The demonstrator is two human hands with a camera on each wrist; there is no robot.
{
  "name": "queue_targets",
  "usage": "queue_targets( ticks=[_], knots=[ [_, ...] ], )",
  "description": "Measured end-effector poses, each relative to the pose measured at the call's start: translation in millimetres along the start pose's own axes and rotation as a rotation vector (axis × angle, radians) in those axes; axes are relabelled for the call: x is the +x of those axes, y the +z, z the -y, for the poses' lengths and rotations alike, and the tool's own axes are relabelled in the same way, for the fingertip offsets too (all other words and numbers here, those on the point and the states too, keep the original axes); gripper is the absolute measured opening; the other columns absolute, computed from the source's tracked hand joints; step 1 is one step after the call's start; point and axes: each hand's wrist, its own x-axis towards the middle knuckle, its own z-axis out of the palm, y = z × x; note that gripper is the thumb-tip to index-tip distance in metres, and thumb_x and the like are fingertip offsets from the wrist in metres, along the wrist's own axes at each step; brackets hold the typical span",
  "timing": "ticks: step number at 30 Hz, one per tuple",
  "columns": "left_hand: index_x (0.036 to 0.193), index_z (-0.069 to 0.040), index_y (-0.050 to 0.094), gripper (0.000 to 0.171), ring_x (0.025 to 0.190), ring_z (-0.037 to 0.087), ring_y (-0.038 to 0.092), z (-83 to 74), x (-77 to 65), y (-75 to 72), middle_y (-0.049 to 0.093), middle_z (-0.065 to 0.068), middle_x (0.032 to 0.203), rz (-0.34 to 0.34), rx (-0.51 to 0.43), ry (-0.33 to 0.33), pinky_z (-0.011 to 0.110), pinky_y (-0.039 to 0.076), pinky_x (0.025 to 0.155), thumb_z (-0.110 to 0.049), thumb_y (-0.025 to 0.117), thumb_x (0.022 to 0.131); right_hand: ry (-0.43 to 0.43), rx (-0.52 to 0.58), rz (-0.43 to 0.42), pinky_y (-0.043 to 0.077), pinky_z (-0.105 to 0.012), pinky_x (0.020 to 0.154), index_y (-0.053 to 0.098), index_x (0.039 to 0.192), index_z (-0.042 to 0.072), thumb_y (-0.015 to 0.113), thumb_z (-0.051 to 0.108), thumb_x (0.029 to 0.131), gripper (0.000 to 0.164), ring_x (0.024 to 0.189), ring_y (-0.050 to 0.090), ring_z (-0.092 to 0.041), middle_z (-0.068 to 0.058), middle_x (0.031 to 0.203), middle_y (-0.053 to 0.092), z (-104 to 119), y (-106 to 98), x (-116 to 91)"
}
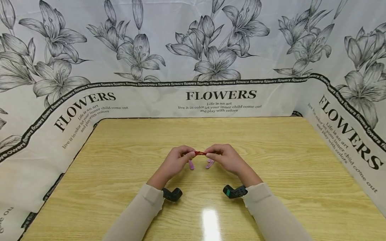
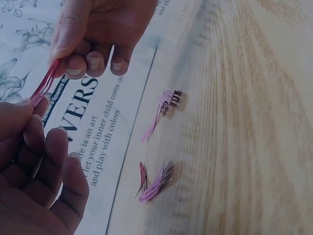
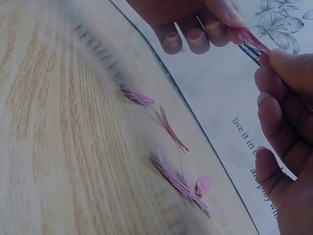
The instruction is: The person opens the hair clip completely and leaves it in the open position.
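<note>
Between both hands is a red snap hair clip [image 1: 200, 153], drawn level over the table. My left hand [image 1: 179, 159] pinches one end with thumb and forefinger; the right hand [image 1: 226, 160] pinches the other end. The red clip [image 2: 45, 84] shows as several thin strips in the left wrist view. Beneath the hands lie pink-purple hair clips [image 1: 191, 165] on the wood, with another pink group [image 3: 176, 178] in the right wrist view. One more red clip [image 3: 172, 129] rests between them.
The wooden table [image 1: 147, 140] carries a bright light reflection near its front. A white flower-printed cloth [image 1: 225, 104] stands up around the back and both sides. Dark wrist-worn devices [image 1: 172, 194] sit at both wrists, below beige sleeves [image 1: 135, 214].
</note>
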Motion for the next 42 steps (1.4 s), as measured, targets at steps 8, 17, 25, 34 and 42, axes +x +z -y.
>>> queue_targets(
  ticks=[8,17,25,34,42],
  knots=[
    [0.113,-0.006,0.067,0.028,0.092,0.037,0.063,-3.7,-1.4,1.6,0.063,0.02,0.103,0.002,-0.029,-0.013,0.041,0.048,0.072,-0.026,0.051,0.101,0.004,0.055,0.013,0.049,-0.037,0.084,0.071,0.11,0.003,0.059,0.018,0.097,0.023,0.097,0.062,-0.027,-0.025,0.111,0.066,-0.6,-0.4,-0.2],
    [0.112,-0.011,0.067,0.028,0.093,0.037,0.063,-0.4,-1.1,1.6,0.061,0.026,0.109,0.029,-0.087,0.003,0.051,0.049,0.089,-0.032,0.052,0.1,0.01,0.105,0.023,0.051,-0.038,0.089,0.071,0.109,0.003,0.061,0.018,0.096,0.023,0.099,0.063,-0.023,-0.019,0.112,0.068,-0.1,-2.3,-3.1],
    [0.111,-0.009,0.067,0.026,0.094,0.037,0.062,0.1,-0.9,2.2,0.061,0.027,0.104,0.025,-0.086,0.0,0.052,0.049,0.088,-0.027,0.052,0.101,-0.006,0.136,0.044,0.05,-0.033,0.09,0.071,0.107,-0.001,0.061,0.016,0.095,0.023,0.096,0.064,-0.019,-0.027,0.111,0.066,0.6,-3.8,-3.3],
    [0.11,-0.01,0.068,0.025,0.094,0.035,0.062,-1.1,-1.7,1.0,0.062,0.018,0.098,0.025,-0.093,0.002,0.052,0.048,0.087,-0.027,0.053,0.1,-0.033,0.163,0.07,0.051,-0.041,0.087,0.071,0.106,-0.003,0.061,0.015,0.095,0.023,0.096,0.063,-0.039,-0.033,0.108,0.064,1.9,-3.1,-3.8],
    [0.11,-0.009,0.068,0.024,0.095,0.035,0.062,-1.8,-2.3,0.5,0.061,0.027,0.107,0.038,-0.104,0.003,0.053,0.048,0.088,-0.024,0.052,0.101,-0.046,0.183,0.08,0.05,-0.049,0.087,0.068,0.106,-0.009,0.059,0.012,0.096,0.025,0.094,0.064,-0.035,-0.034,0.107,0.063,0.4,-2.3,-3.3]
  ],
)
